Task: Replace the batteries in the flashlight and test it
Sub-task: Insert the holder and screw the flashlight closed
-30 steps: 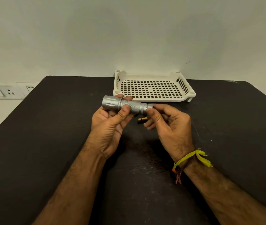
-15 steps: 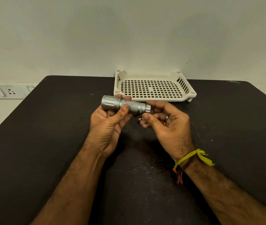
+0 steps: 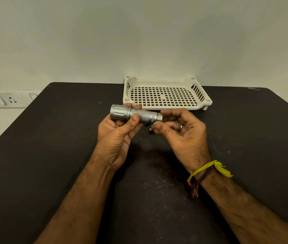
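- Forearms come in low over the black table [image 3: 51, 155], a yellow thread [image 3: 208, 168] tied at the right wrist.
- Left hand [image 3: 116, 136] is closed round the silver flashlight [image 3: 134, 115], held level above the table, head pointing left.
- Right hand [image 3: 183, 131] has thumb and fingers pinched at the tail cap [image 3: 159, 116], hand half open otherwise.
- Risk: a small brass-coloured piece [image 3: 151, 129] peeks out under the thumb; a loosened cap could slip and roll.
- Beyond, the white tray [image 3: 166, 107] sits by the wall.
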